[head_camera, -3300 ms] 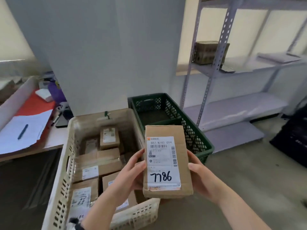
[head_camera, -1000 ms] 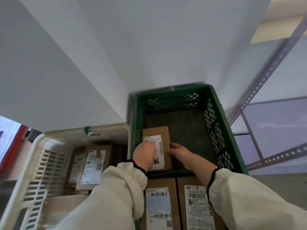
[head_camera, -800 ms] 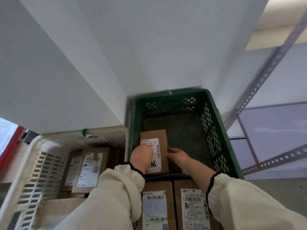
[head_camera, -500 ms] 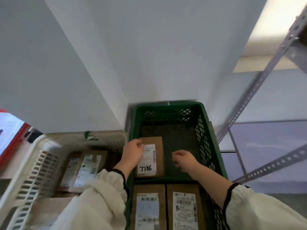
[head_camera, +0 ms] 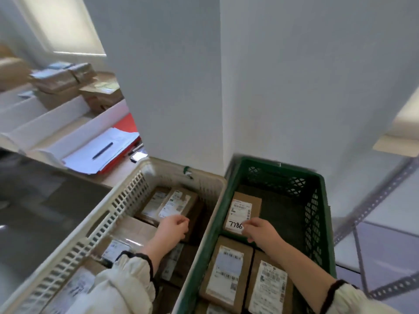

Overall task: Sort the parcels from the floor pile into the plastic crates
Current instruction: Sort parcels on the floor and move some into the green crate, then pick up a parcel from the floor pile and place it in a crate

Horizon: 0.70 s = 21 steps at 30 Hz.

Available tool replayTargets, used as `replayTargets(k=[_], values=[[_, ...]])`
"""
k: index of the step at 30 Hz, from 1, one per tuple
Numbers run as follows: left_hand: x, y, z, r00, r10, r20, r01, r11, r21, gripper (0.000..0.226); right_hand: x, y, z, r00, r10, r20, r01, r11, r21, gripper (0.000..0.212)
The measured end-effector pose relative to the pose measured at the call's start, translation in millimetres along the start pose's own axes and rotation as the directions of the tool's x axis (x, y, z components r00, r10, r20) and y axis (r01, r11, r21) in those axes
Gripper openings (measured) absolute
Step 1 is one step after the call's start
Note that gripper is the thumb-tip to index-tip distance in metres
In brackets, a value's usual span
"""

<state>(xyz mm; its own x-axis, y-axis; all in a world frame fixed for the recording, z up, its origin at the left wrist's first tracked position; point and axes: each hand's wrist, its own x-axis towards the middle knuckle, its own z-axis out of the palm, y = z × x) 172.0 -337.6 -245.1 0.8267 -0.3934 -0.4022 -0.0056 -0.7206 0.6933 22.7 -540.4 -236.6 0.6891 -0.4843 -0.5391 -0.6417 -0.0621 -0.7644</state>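
Note:
The brown parcel marked 7786 point(head_camera: 243, 211) lies flat on the floor of the green crate point(head_camera: 322, 223), behind two other labelled parcels point(head_camera: 226, 270). My right hand point(head_camera: 260, 230) hovers at the parcel's near right corner with its fingers bent; the fingertips are at the label's edge and grip nothing. My left hand point(head_camera: 173, 227) is over the cream crate point(head_camera: 118, 211), curled into a loose fist and holding nothing. Several labelled parcels point(head_camera: 172, 205) fill the cream crate under it.
A white pillar point(head_camera: 226, 87) rises right behind both crates. To the left is a desk point(head_camera: 113, 177) with papers, a pen point(head_camera: 102, 150) and a red folder. Metal shelving point(head_camera: 374, 200) stands to the right of the green crate.
Both hands let go of parcel 7786, which stays in the green crate. My left hand moved left over the cream crate, and my right hand moved to the parcel's near corner. The view swung left.

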Motion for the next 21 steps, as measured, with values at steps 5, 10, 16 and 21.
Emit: replayTargets(k=[5,10,16,21], values=[[-54.8,-41.1,-38.5,0.999,-0.034,-0.031,0.034,0.999,0.015,0.018,-25.7,-35.6,64.8,0.986,-0.107,0.129,0.120,0.988,-0.092,0.019],[-106.2,-101.2,-100.4,0.985,-0.123,-0.119,0.115,0.991,-0.073,0.020,-59.7,-79.0,153.7,0.946,-0.204,0.250,0.250,0.954,-0.167,0.019],[-184.7,-208.5,-197.1,0.937,-0.240,-0.255,0.179,0.954,-0.240,0.013,-123.4,-134.4,282.3,0.842,-0.307,0.444,0.435,0.873,-0.222,0.011],[-295.8,-324.3,-275.4,0.832,-0.402,-0.383,0.266,0.894,-0.360,0.014,-201.8,-159.1,429.7,0.715,-0.313,0.625,0.540,0.815,-0.210,0.016]])
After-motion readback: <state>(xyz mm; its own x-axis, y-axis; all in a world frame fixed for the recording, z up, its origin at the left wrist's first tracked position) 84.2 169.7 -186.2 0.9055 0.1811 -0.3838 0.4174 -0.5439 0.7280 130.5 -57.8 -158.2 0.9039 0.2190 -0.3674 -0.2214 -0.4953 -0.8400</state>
